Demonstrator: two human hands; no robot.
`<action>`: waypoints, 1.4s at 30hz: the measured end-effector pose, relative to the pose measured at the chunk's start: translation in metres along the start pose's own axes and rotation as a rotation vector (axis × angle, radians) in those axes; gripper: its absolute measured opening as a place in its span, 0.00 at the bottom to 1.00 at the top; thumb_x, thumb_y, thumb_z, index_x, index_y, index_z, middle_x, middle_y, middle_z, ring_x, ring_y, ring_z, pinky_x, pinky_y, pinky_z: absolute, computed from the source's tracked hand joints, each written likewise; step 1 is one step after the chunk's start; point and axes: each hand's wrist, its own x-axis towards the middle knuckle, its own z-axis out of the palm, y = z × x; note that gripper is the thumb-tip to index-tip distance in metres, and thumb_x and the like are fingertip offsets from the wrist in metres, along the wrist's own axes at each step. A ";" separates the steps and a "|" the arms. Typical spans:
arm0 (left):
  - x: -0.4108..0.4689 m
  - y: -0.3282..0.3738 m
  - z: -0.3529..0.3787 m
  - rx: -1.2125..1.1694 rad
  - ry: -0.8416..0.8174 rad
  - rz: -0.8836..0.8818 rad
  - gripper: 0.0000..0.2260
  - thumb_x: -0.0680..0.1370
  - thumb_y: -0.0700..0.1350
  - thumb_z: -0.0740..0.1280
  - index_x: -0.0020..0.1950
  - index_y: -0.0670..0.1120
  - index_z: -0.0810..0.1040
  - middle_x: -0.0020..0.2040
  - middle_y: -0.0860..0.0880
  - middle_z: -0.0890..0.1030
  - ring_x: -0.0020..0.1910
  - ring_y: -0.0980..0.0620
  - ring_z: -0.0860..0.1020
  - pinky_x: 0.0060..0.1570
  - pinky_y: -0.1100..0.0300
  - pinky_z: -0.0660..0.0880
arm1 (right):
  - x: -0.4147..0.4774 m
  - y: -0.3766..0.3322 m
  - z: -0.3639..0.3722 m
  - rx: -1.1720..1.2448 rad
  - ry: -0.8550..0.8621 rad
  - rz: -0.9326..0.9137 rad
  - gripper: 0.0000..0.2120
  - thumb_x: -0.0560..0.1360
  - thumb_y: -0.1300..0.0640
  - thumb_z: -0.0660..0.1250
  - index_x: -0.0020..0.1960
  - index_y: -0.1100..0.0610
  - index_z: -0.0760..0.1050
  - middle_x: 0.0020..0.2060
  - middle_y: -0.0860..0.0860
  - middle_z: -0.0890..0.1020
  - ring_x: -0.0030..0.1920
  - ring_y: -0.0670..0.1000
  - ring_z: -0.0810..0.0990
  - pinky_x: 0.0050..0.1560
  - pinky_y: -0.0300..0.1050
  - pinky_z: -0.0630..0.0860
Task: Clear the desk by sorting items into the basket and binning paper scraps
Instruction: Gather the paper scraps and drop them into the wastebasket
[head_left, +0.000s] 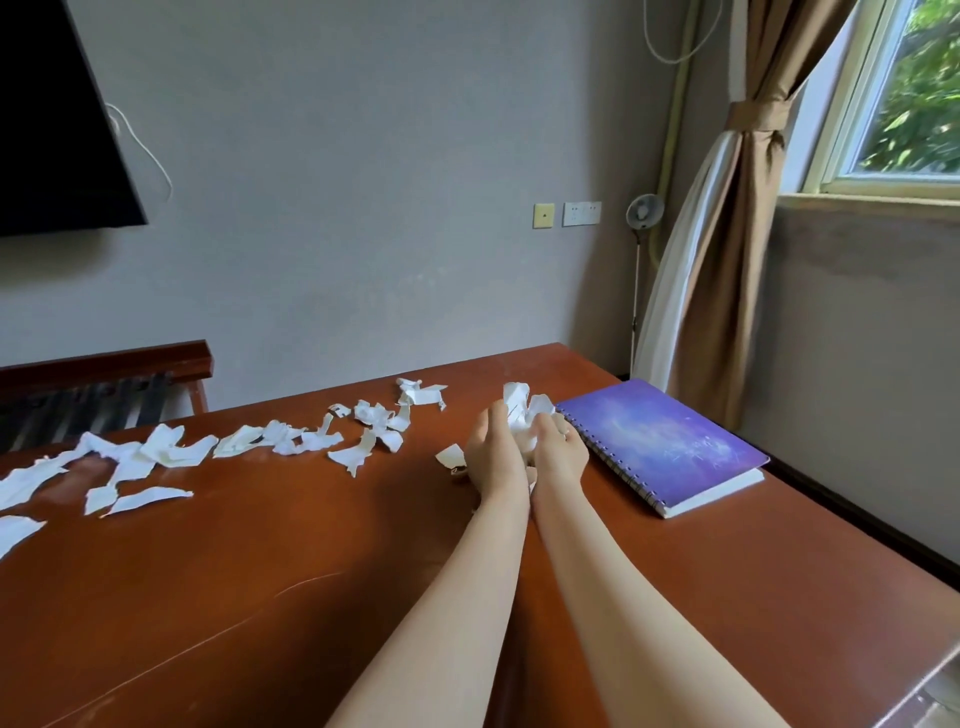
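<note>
Grey walls back a reddish-brown desk (363, 571), with a dark screen (52, 130) hung at the upper left and a tied-back curtain (727, 260) beside a window (909, 104) at the right. A small fan (644, 212) stands in the corner, and a wooden bench (104, 364) sits beyond the desk's left end.

Torn white scraps (171, 452) lie in a loose band across the far left half of the desk. Both bare forearms reach forward side by side. The left hand (491, 454) and right hand (563, 454) are cupped close together, fingers curled round a wad (519, 410) of gathered paper that sticks up above them. One loose piece lies just left of the left hand. A purple spiral notebook (660, 436) lies closed and flat on the desk, just right of the right hand.
</note>
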 end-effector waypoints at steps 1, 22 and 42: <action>-0.002 0.002 -0.001 -0.007 -0.020 0.003 0.08 0.77 0.49 0.61 0.38 0.53 0.76 0.39 0.52 0.78 0.43 0.49 0.77 0.46 0.57 0.73 | -0.003 -0.001 0.000 0.003 -0.011 0.010 0.16 0.74 0.67 0.59 0.32 0.54 0.59 0.24 0.49 0.63 0.15 0.43 0.59 0.19 0.30 0.58; -0.060 0.022 -0.030 -0.272 -0.099 -0.094 0.13 0.76 0.47 0.65 0.55 0.41 0.79 0.40 0.46 0.79 0.32 0.51 0.77 0.28 0.64 0.73 | -0.076 -0.019 -0.016 0.025 -0.204 -0.095 0.12 0.73 0.67 0.55 0.34 0.54 0.64 0.19 0.47 0.71 0.22 0.46 0.68 0.23 0.33 0.65; -0.190 0.006 -0.013 -0.217 -0.361 -0.157 0.15 0.77 0.47 0.63 0.58 0.39 0.78 0.42 0.46 0.79 0.31 0.53 0.76 0.25 0.66 0.72 | -0.151 -0.061 -0.118 0.064 0.006 -0.257 0.13 0.73 0.67 0.55 0.32 0.55 0.65 0.25 0.49 0.71 0.26 0.47 0.68 0.24 0.34 0.66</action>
